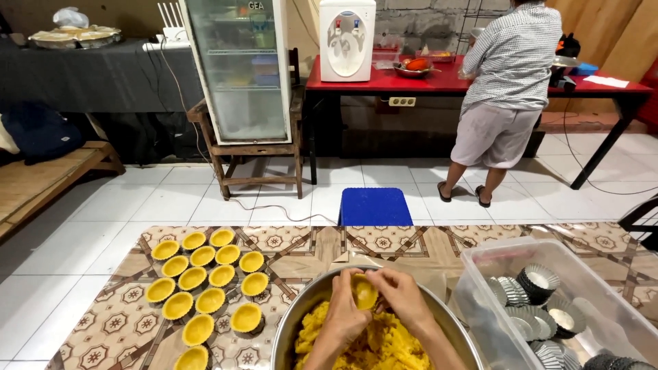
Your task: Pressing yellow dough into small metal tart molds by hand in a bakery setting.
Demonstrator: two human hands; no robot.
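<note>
Both forearms are being held close together; the left hand (pixel 345 312) and the right hand (pixel 403 296) are being pressed fingertip to fingertip.

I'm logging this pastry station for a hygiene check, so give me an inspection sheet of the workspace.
Surface: patterned table cover, lying over the white tiled floor.
Job's things: yellow dough in a metal bowl; one tart mould pressed between both hands; dough-lined moulds in rows at left.
Clutter: clear tub of empty fluted tins at right.
Hands: left hand and right hand both on the mould.
Cables: a cord trails across the floor.
Surroundings: blue stool, glass-door fridge, water dispenser, a person at a red table.
</note>
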